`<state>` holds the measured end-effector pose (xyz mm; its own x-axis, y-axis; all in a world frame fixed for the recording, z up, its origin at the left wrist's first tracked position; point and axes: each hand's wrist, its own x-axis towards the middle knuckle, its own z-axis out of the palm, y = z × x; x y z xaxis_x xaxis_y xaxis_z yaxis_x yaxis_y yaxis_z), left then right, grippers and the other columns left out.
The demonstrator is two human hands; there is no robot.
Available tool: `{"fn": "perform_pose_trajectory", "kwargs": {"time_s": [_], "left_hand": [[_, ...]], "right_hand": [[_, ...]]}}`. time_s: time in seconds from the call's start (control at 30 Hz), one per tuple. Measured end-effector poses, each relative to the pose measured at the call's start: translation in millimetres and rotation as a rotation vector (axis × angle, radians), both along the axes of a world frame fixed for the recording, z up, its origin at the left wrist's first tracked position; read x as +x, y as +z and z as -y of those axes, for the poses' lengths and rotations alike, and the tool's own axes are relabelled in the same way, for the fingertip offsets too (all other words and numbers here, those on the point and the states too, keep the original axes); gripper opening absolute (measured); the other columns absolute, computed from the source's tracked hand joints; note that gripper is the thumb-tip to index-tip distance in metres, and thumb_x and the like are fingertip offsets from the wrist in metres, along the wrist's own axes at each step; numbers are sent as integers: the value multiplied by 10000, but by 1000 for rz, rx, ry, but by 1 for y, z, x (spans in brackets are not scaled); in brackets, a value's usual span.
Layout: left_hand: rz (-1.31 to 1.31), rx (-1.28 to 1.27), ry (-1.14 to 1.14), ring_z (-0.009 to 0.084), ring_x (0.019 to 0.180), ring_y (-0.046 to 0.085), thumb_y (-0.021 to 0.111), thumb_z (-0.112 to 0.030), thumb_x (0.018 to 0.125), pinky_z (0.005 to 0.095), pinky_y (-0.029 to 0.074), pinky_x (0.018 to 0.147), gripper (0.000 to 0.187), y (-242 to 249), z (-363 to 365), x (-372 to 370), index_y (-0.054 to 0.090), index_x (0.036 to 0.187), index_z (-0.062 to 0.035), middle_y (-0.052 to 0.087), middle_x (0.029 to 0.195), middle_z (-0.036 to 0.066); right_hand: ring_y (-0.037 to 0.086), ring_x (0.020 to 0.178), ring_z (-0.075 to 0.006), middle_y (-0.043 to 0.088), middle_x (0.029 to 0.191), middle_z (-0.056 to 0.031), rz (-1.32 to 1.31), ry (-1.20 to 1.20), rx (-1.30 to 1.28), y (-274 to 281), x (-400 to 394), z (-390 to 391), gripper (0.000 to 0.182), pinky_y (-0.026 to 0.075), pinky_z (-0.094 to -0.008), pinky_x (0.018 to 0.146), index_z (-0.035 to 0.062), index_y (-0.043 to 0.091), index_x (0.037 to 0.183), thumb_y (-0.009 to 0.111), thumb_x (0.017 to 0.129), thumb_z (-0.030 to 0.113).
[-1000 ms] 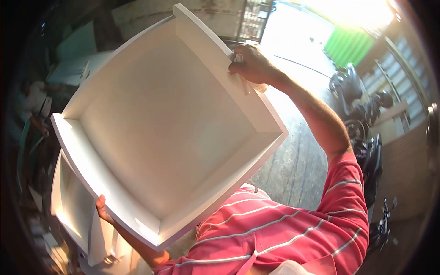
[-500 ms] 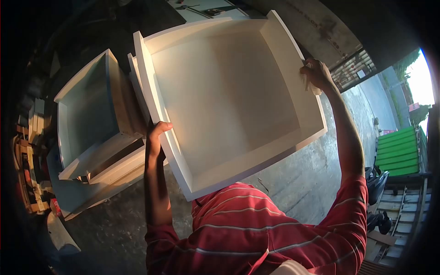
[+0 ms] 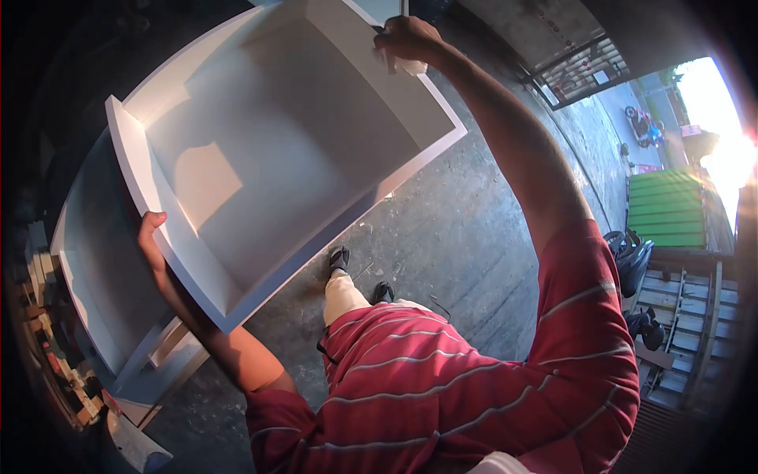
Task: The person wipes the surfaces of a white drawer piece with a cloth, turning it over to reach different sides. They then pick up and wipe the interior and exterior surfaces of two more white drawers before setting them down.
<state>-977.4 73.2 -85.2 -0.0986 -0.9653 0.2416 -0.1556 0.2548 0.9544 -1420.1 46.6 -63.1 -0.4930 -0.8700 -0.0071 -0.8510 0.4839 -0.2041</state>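
Both hands hold a white open box (image 3: 276, 150) raised in the upper left of the frame. At the left, the left hand (image 3: 151, 237) curls around the box's near side wall, thumb on the rim. At top centre, the right hand (image 3: 407, 39) grips the far wall, a pale scrap pinched in its fingers. Behind the box, at the left edge, stands another white box (image 3: 95, 268) on the concrete floor (image 3: 458, 229).
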Motion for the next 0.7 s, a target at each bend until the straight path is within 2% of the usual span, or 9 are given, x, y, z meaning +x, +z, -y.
{"fn": "perform_pose_trajectory", "kwargs": {"time_s": [0.03,0.07,0.1,0.17,0.3,0.37,0.47,0.6,0.7], "left_hand": [[-89,130,105,202,975,525,532,-237,877,269,423,830,255,10,3,-11,567,1110,-140,527,1126,99],[-70,140,74,202,975,525,532,-237,877,269,423,830,255,6,11,-10,567,1110,-140,527,1126,99],[-112,345,124,209,973,525,522,-220,853,279,428,833,265,-1,28,-2,570,1093,-116,526,1108,109],[-221,795,26,243,949,529,512,-239,782,331,445,845,337,-43,116,47,574,1039,-29,535,1030,135],[-564,689,-363,262,987,516,498,-142,778,338,415,912,440,-38,154,62,543,1191,4,547,1076,133],[-265,693,-109,267,1027,521,494,-75,754,342,417,917,513,-39,170,64,510,1263,-10,553,1101,140],[21,541,-147,268,1045,521,481,-19,733,355,409,940,530,-35,161,61,510,1262,-11,554,1119,134],[72,566,-216,275,1053,522,479,2,713,373,410,957,552,-53,206,88,500,1265,9,554,1140,134],[97,551,-200,273,1048,524,479,2,712,373,413,954,554,-51,207,86,501,1266,9,555,1137,133]], "right_hand": [[692,819,-310,707,891,-145,-32,28,8,-8,-9,10,447,538,-417,728,70,704,968,628,761,458],[675,706,-254,703,770,-110,158,-32,13,8,10,7,250,521,-380,655,85,744,856,600,818,286],[684,638,-252,696,662,-79,168,46,-11,-10,-9,22,279,516,-395,601,148,754,700,628,753,392],[687,671,-259,696,681,-99,80,88,-71,-11,-10,33,298,515,-394,604,133,753,714,608,769,388],[695,736,-282,710,735,-116,70,59,-18,-13,-7,46,264,525,-406,667,136,756,732,603,759,350],[697,752,-286,713,744,-113,84,85,-47,-14,-7,61,256,526,-410,687,136,757,737,599,756,337],[699,794,-286,719,769,-114,-50,35,-66,-24,-7,71,247,527,-414,719,142,759,735,593,746,326],[689,885,-308,715,850,-163,69,98,11,-31,-1,91,253,535,-408,737,121,756,757,613,733,327],[695,849,-314,713,849,-161,14,88,-170,-47,2,98,248,542,-413,759,79,749,782,629,729,290]]}}
